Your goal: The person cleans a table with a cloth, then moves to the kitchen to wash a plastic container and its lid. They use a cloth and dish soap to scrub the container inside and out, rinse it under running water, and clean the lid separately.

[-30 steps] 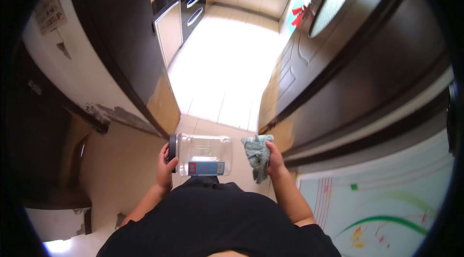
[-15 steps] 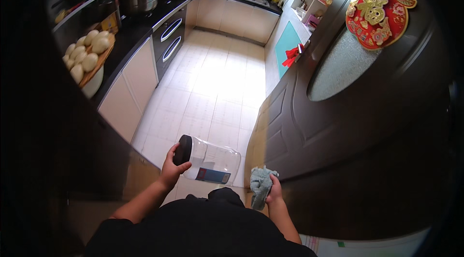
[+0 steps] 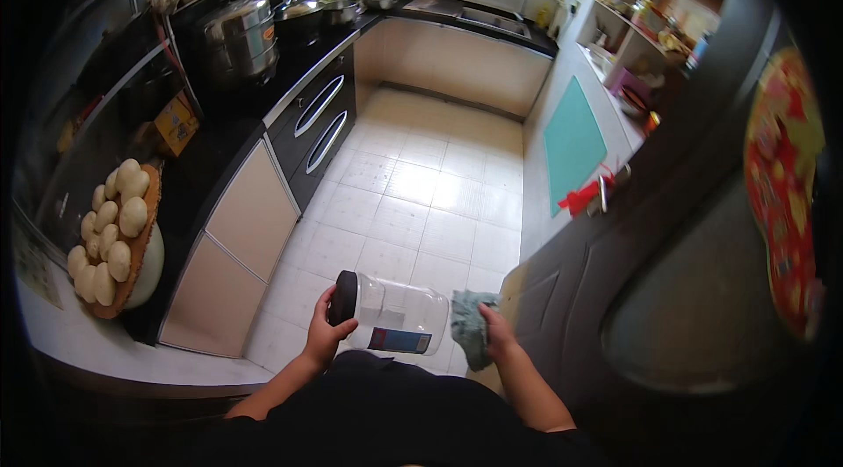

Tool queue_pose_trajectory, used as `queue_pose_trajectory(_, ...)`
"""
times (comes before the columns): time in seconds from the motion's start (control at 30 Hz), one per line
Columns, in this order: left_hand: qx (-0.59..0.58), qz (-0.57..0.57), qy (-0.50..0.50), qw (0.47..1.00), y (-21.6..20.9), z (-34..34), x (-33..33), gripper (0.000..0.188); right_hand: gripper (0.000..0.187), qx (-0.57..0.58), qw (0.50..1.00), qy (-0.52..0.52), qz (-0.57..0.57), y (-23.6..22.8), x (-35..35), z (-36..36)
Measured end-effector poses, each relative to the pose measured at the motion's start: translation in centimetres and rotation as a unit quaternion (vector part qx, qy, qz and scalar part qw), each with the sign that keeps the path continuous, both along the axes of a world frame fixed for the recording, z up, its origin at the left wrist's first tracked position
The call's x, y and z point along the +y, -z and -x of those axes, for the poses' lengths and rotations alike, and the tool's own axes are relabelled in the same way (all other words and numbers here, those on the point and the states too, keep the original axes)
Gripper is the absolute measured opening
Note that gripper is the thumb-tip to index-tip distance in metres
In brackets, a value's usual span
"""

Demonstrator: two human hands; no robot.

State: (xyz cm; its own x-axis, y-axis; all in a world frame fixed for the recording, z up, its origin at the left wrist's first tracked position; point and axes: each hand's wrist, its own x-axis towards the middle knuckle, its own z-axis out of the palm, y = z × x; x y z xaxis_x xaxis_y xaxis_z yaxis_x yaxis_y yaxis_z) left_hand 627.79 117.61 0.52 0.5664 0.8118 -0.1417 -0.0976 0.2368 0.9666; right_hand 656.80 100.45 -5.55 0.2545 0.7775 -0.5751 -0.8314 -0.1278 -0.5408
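Observation:
My left hand (image 3: pixel 327 332) is closed around the dark lid of a clear plastic jar (image 3: pixel 406 309), which lies sideways in the air before my body. A blue label sits on the jar's lower side, and no contents show through its walls. Bunched in my right hand (image 3: pixel 500 337) is a grey-green cloth (image 3: pixel 471 323), close by the jar's base; whether the two touch I cannot tell.
On the right stands an open dark door (image 3: pixel 562 300) with a red ribbon (image 3: pixel 581 196) on its handle. A dark counter (image 3: pixel 219 115) runs along the left, bearing a steel steamer pot (image 3: pixel 235 43) and a round board (image 3: pixel 140 247) of pale buns. Pale floor tiles (image 3: pixel 395 221) stretch ahead to a sink (image 3: pixel 494 21).
The view has moved forward into the kitchen, so the door now sits farther right and the counter looks nearer. The cloth has come closer to the jar's base. Both hands keep their holds.

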Motion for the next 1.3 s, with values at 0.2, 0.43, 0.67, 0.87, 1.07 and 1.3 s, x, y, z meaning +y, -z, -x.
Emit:
queue_pose_trajectory(0.2,-0.048,-0.036,-0.017,0.998,2.1,-7.8,9.3,0.092,0.038,-0.060,0.989,-0.136,-0.001,-2.4,17.4,-5.8)
queue_pose_trajectory(0.43,-0.028,-0.220,0.086,0.971,4.7,-21.2,26.7,0.122,0.045,-0.075,0.990,-0.105,-0.050,-2.8,29.5,-18.3)
queue_pose_trajectory(0.67,0.076,-0.253,0.249,0.932,-1.7,-38.5,41.0,0.113,0.056,-0.177,0.977,0.030,-0.113,-5.2,36.3,-31.5)
queue_pose_trajectory(0.87,0.049,-0.208,0.279,0.936,0.2,-53.0,47.8,0.105,0.050,-0.139,0.977,0.120,-0.112,-1.7,41.7,-42.5)
queue_pose_trajectory(1.07,0.098,-0.150,0.221,0.959,2.4,-65.5,57.4,0.100,0.030,-0.190,0.974,0.122,-0.026,-2.4,53.8,-56.4)
queue_pose_trajectory(1.3,0.066,-0.098,0.091,0.989,2.3,-75.0,68.1,0.091,0.025,-0.247,0.968,0.053,-0.009,-4.4,69.4,-70.0)
